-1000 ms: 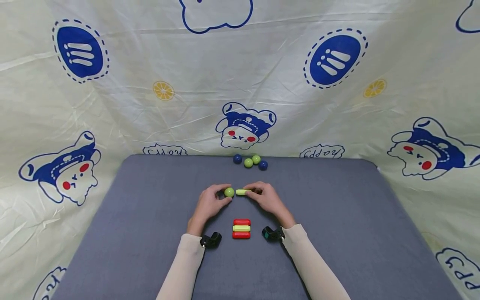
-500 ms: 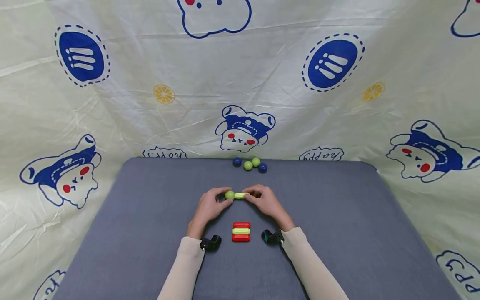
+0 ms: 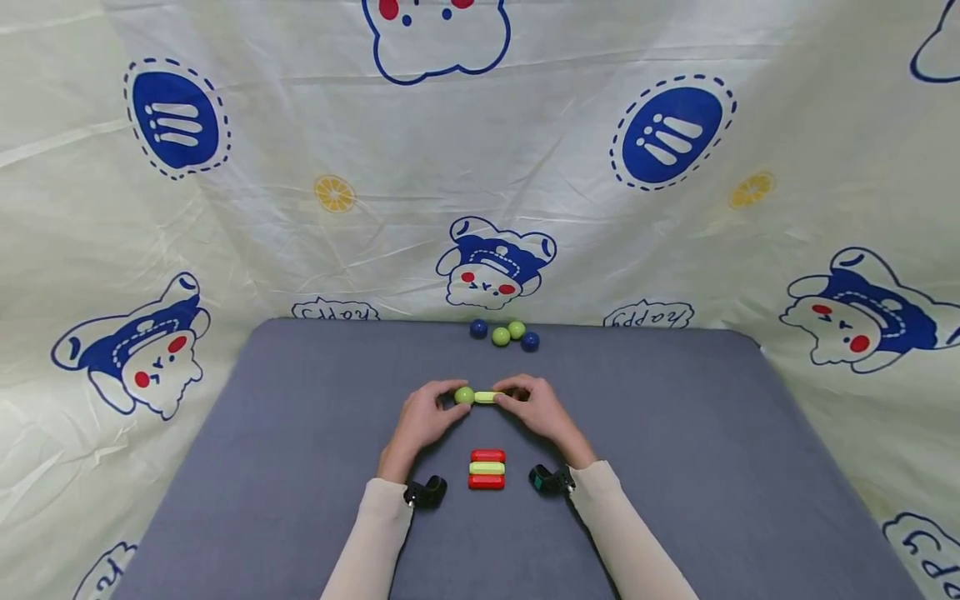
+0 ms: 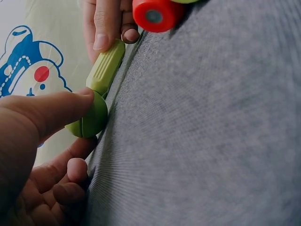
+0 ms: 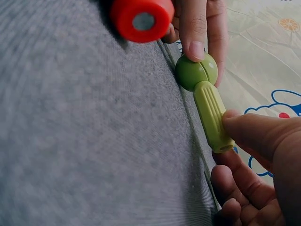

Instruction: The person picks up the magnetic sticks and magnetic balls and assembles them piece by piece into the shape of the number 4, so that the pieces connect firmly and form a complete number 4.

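My left grip (image 3: 422, 417), narrowed to ball width, pinches the green ball (image 3: 464, 396); my right grip (image 3: 542, 410) pinches the yellow-green stick (image 3: 486, 397), left end touching the ball, both beyond the red bars (image 3: 487, 482). Off-centre pressure could roll the smooth ball from my fingers.

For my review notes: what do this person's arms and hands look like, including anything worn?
The left cream fabric sleeve and right cream fabric sleeve are long and look plain. Near the cuffs sit the left curved black wrist device and right curved black wrist device, the latter showing a small teal patch. The left bare hand and right bare hand wear no gloves.
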